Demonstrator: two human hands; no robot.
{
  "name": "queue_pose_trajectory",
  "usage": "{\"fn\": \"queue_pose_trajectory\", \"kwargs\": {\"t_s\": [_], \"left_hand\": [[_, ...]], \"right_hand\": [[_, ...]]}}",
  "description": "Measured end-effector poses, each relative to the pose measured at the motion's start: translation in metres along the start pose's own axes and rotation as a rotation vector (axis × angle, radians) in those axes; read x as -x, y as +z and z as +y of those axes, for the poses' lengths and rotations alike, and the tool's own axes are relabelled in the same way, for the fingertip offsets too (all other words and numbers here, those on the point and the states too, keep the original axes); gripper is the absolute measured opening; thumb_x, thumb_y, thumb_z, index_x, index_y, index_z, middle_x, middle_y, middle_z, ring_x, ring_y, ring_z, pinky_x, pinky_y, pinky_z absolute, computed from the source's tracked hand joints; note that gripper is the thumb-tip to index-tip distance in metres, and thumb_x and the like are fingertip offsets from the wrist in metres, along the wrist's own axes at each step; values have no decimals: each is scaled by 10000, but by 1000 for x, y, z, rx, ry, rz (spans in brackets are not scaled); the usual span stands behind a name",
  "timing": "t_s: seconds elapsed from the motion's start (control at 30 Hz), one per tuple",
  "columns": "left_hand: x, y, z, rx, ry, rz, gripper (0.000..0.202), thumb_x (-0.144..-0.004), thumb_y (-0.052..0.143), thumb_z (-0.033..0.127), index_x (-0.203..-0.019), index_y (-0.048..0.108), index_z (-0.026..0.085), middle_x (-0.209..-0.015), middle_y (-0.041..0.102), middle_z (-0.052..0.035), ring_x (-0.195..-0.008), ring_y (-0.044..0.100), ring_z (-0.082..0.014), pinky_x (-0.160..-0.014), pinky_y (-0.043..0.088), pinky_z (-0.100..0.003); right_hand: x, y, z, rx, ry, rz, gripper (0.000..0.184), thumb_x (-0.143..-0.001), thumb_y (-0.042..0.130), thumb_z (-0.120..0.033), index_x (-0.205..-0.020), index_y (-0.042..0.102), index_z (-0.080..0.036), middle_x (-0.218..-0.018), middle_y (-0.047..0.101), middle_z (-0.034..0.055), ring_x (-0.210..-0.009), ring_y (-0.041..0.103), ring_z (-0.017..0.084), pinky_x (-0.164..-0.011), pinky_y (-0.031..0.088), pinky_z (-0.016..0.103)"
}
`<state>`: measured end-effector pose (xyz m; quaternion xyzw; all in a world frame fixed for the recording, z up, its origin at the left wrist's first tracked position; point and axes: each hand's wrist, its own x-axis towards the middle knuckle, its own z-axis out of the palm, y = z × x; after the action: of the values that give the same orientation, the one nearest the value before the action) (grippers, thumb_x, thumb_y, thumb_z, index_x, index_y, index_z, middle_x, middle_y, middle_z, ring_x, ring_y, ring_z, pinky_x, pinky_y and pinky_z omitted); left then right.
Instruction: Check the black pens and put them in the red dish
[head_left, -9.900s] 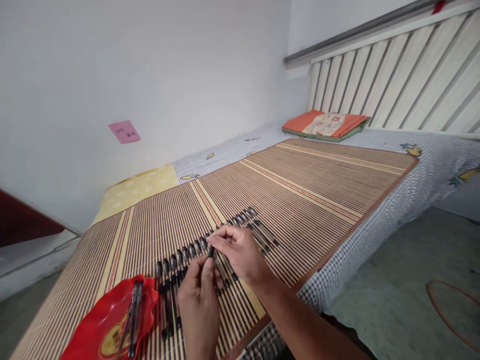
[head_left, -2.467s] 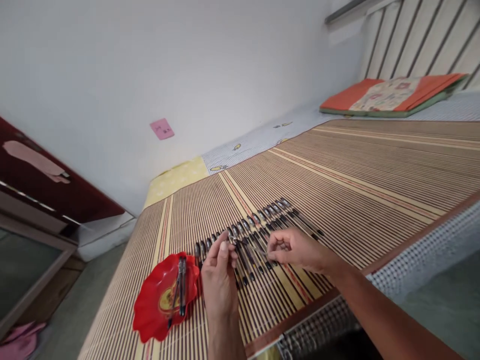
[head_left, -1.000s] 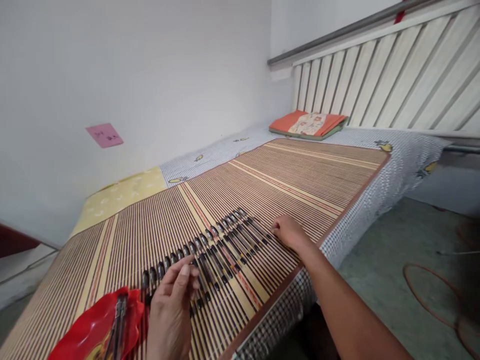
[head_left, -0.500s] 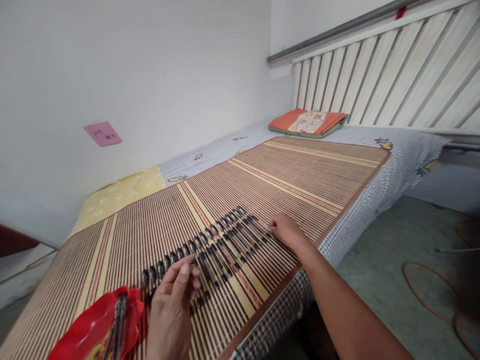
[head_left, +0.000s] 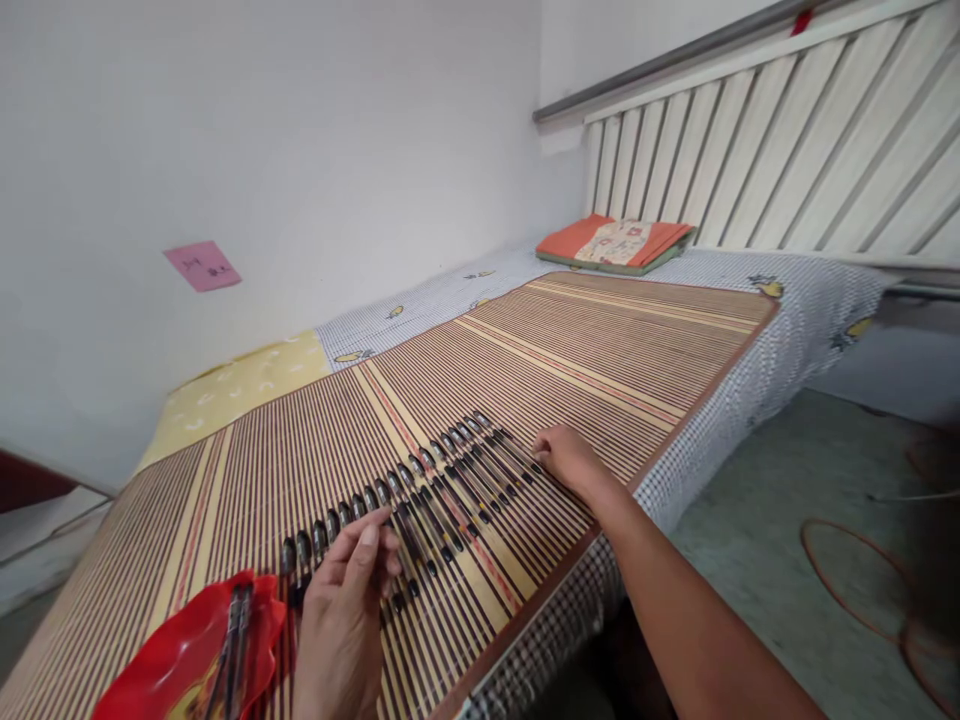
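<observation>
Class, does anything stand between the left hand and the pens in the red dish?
Yes, low things: the rim of the red dish and the row's leftmost pens lie between the left hand and the dish's pens. Above them, nothing visible blocks the way.

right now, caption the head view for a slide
Red dish and row of pens on striped mat, left hand at the row, right hand near its far end.

Mat (head_left: 592, 345): tan, dark-brown stripes; brown border
Pens (head_left: 426, 460) on mat: mostly black
Plate (head_left: 161, 645) on mat: red, gold motif
Sheet (head_left: 814, 300) under mat: fine check, yellow fruit motifs
Cloth (head_left: 616, 243) beyond mat: orange, cream patterned panel, green underside
</observation>
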<state>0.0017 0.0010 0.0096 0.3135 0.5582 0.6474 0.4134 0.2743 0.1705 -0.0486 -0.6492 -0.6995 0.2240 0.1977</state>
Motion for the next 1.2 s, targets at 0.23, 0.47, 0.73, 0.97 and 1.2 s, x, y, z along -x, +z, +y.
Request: {"fn": "queue_pose_trajectory", "kwargs": {"t_s": [0.23, 0.47, 0.73, 0.97, 1.2], "left_hand": [[1, 2, 3, 17, -6, 0, 482, -721, 876, 510, -1071, 790, 190, -797, 680, -2, -661, 561, -96, -563, 453, -158], [1, 2, 1, 23, -14, 1, 471, -716, 881, 501, -1069, 792, 201, -794, 689, -5, -676, 567, -98, -608, 479, -156], [1, 2, 1, 2, -8, -11, 454, -753, 857, 496, -1088, 785, 198, -811, 677, -7, -675, 563, -107, -554, 450, -165], [1, 1, 0, -13, 6, -22, 418, -802, 825, 476, -1105, 778, 192, -817, 670, -11, -668, 557, -107, -552, 447, -174], [2, 5, 3, -13, -9, -15, 427, -781, 839, 482, -1088, 781, 192, -802, 678, -10, -659, 557, -105, -545, 441, -170]], "right_hand": [[-1, 3, 2, -19, -8, -3, 150, -823, 663, -99, -760, 770, -181, -806, 781, 64, -753, 669, 175, -652, 390, 253], [0, -1, 4, -33, -22, 7, 185, -888, 641, -168, -762, 775, -179, -802, 778, 67, -743, 664, 174, -635, 378, 259], [-3, 0, 10, -45, -24, 5, 106, -844, 697, -171, -781, 779, -194, -848, 796, 57, -788, 693, 176, -666, 415, 245], [-2, 3, 6, -65, -22, 9, 145, -800, 670, -104, -742, 767, -196, -798, 789, 48, -746, 691, 164, -666, 434, 233], [0, 0, 4, -82, -44, 5, 160, -803, 659, -83, -738, 762, -187, -791, 789, 49, -741, 691, 159, -668, 437, 223]]}}
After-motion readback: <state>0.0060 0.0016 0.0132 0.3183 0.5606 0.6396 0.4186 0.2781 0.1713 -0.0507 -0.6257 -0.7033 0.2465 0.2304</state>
